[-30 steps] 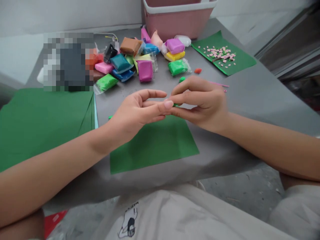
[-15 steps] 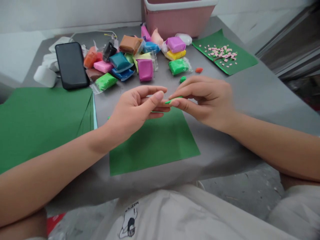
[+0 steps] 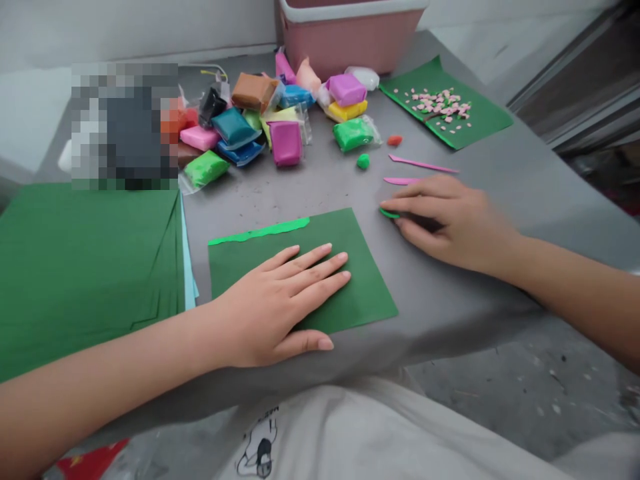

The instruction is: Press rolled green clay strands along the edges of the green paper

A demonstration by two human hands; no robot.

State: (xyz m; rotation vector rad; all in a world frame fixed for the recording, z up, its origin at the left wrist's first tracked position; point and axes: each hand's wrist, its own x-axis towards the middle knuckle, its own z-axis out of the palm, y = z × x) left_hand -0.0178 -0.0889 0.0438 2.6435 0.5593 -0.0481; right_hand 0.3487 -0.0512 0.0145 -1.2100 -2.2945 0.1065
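Observation:
My left hand (image 3: 295, 297) lies flat with fingers spread on a dark green sheet of paper (image 3: 365, 293). Along that sheet's far edge runs a thin, uneven strip of bright green clay (image 3: 260, 231), ending short of the right corner. To the right of the paper, my right hand (image 3: 445, 220) pinches a small roll of bright green clay (image 3: 389, 213) between its fingertips, low over the table. Just beyond it lie two pink modelling tools (image 3: 424, 164), one partly hidden by the hand. A green clay lump (image 3: 363, 161) and an orange clay bit (image 3: 395, 140) rest farther back.
Several wrapped clay packets (image 3: 286, 142) are heaped at the back, before a pink bin (image 3: 350, 40). A green sheet with a pink-blossomed clay tree (image 3: 480, 133) lies back right. Stacked green paper (image 3: 90, 260) covers the left. A pixelated patch hides the back left.
My left hand has come down flat onto the paper, uncovering the clay strip. My right hand has moved right and lower with the green roll, and the pink tools now show.

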